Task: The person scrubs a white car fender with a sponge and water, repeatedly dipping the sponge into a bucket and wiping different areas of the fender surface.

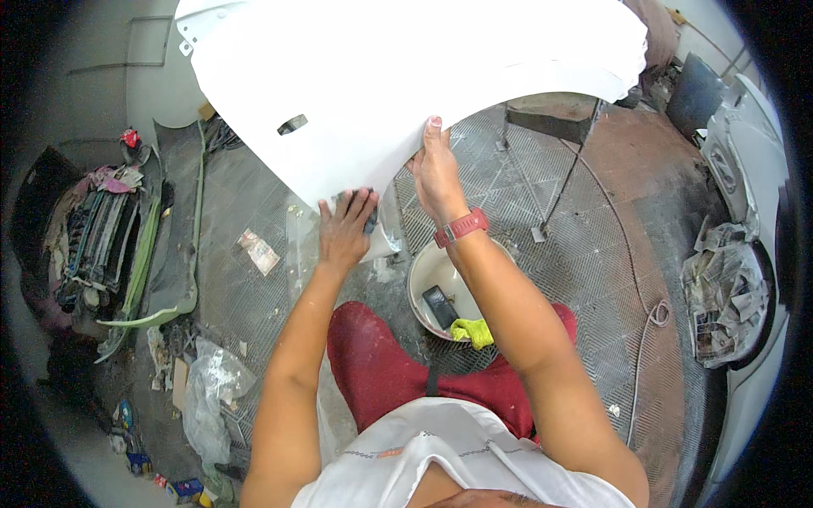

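A white car fender point(356, 93) fills the upper middle, with a small slot near its left edge and a curved wheel arch on the right. My left hand point(345, 233) is at its lower tip, fingers bent over a dark pad point(371, 218) and pressing against the panel. Most of that pad is hidden, so its exact kind is unclear. My right hand point(436, 173) grips the wheel-arch edge, thumb on the white face and the other fingers behind it.
Between my knees stands a white bucket point(422, 279) holding a dark block point(439, 306) and a yellow-green cloth point(472, 332). A metal stand leg point(569, 178) and a hose point(637, 279) are at right. Car parts point(737, 169) line the right side; a bumper point(182, 245) lies left.
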`<state>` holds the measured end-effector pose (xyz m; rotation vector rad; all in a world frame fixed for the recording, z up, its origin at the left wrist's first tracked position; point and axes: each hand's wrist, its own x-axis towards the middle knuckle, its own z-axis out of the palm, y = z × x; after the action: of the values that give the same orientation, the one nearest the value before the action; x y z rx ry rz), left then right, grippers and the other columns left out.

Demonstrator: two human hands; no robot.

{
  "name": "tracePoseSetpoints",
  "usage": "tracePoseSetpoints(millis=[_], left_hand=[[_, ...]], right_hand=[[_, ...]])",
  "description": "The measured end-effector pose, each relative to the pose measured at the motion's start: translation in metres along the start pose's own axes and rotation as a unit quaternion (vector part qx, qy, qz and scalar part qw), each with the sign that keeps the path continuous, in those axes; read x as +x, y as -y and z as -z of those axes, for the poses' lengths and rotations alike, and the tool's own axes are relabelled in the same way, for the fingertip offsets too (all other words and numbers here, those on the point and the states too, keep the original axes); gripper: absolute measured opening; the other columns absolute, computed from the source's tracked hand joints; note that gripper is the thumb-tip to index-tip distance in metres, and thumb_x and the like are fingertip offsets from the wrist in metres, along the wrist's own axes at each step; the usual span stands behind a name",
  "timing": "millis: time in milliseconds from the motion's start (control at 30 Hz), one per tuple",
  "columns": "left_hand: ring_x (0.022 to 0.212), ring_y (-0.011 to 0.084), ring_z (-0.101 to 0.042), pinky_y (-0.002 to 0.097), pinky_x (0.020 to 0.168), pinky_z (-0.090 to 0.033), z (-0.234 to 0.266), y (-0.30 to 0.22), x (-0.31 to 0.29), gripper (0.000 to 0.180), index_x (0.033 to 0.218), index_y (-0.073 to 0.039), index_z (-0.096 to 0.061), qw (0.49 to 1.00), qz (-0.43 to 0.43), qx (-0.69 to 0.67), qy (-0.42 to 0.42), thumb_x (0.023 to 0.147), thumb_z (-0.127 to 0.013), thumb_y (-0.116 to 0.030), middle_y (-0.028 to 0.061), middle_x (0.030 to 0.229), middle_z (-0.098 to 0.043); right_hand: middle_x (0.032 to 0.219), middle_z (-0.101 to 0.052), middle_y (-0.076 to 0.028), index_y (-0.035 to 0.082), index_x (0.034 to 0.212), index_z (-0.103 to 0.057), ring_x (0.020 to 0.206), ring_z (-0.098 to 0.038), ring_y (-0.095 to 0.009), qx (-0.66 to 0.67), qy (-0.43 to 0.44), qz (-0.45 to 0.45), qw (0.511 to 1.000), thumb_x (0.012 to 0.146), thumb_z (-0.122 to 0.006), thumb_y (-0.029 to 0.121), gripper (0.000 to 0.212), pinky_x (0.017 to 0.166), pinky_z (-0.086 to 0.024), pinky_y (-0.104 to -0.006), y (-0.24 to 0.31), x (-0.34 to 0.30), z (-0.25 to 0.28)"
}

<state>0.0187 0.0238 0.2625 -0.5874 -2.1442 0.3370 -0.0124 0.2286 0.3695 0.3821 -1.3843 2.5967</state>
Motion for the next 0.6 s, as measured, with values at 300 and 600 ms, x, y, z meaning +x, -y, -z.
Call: tracePoseSetpoints(millis=[300, 600], left_hand=[[0.169, 0.0397, -0.012, 0.0807, 0.124, 0.007, -0.014, -0.027, 0.12, 0.078, 0.177, -0.018, -0.021, 0.946, 0.254, -0.111, -0.167, 0.111, -0.05, -0.046, 0.0122, 0.184, -0.015], [0.166, 0.0501, 0.015, 0.078, 0.126, 0.006, -0.034, -0.065, 0.031, 0.091, 0.174, 0.0, 0.006, 0.876, 0.423, -0.171, -0.155, 0.113, -0.045, -0.044, 0.0276, 0.181, 0.014]], right_hand=[[0.175, -0.027, -0.021, 0.0, 0.167, -0.018, 0.162, -0.031, -0.033, 0.055, 0.042, 0.001, 0.998, 0.119, -0.033, 0.055, 0.075, 0.131, -0.03, -0.0569, 0.01, -0.001, 0.006], [0.176, -0.024, -0.023, -0.001, 0.169, -0.015, 0.165, -0.025, -0.037, 0.038, 0.025, 0.013, 0.999, 0.12, -0.03, 0.053, 0.075, 0.134, -0.025, -0.0571, 0.008, -0.005, -0.005]])
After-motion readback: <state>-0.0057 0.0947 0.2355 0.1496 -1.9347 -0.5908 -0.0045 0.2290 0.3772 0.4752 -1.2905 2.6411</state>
